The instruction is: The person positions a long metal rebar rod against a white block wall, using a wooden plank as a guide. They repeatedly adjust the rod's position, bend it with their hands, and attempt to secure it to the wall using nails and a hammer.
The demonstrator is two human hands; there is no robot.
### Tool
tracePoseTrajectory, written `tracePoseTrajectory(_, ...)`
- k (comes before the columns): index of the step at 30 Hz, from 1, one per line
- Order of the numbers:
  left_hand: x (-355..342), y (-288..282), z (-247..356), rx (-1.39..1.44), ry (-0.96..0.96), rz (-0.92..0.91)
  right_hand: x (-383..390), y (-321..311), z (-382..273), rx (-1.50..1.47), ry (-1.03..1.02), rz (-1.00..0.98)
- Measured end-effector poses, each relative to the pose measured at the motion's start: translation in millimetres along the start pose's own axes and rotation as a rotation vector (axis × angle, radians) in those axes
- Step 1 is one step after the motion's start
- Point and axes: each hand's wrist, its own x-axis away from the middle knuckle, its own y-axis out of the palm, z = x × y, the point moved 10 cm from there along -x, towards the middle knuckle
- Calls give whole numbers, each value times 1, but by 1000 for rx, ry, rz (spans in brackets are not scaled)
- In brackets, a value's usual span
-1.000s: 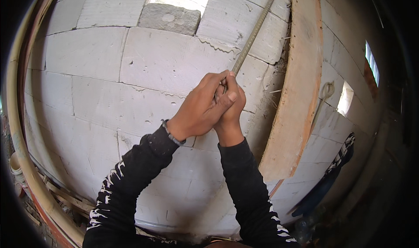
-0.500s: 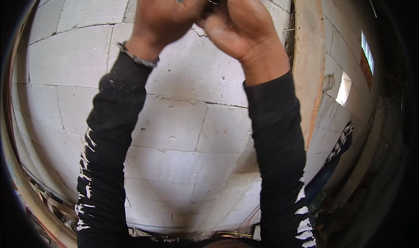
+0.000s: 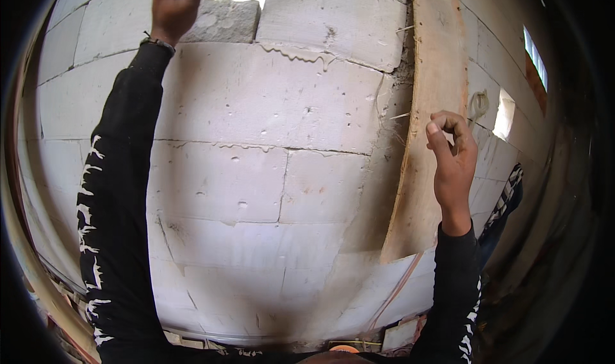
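Observation:
My left hand (image 3: 174,12) is raised at the upper left, beside an opening in the block wall (image 3: 275,101). Its fingers are closed, and a bit of something greyish shows between them, too small to name; the frame's top edge cuts off part of the hand. On the right, my right hand (image 3: 453,165) is in front of a wooden board (image 3: 439,63). Thumb and fingertips come together in a pinch there, and whatever may be between them is hidden. A thin nail-like piece (image 3: 400,115) sticks out by the board's left edge.
A rough grey block piece (image 3: 224,22) lies in the bright wall opening. Farther right are a coil of pale cord (image 3: 479,103), a small wall hole (image 3: 504,131) and hanging dark cloth (image 3: 503,207). Reddish cables (image 3: 397,290) run down below the board.
My hands were together at the top centre and have separated. The left moved left to the wall opening; the right came down and right, in front of the board.

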Motion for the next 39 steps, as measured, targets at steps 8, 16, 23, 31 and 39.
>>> tracePoseTrajectory(8,26,30,-3,-408,374,-106,50,-74,62,290,102,145)
tracePoseTrajectory(16,-13,-1,-38,-148,-121,-144,136,-62,114,738,135,177)
tracePoseTrajectory(23,-48,20,105,-87,195,-186,267,-154,194,589,719,642)
tracePoseTrajectory(31,-2,40,-1,-107,-197,-300,289,-86,243,-463,853,667)
tracePoseTrajectory(39,-14,47,-25,-52,-300,-393,289,-81,252,-597,908,624)
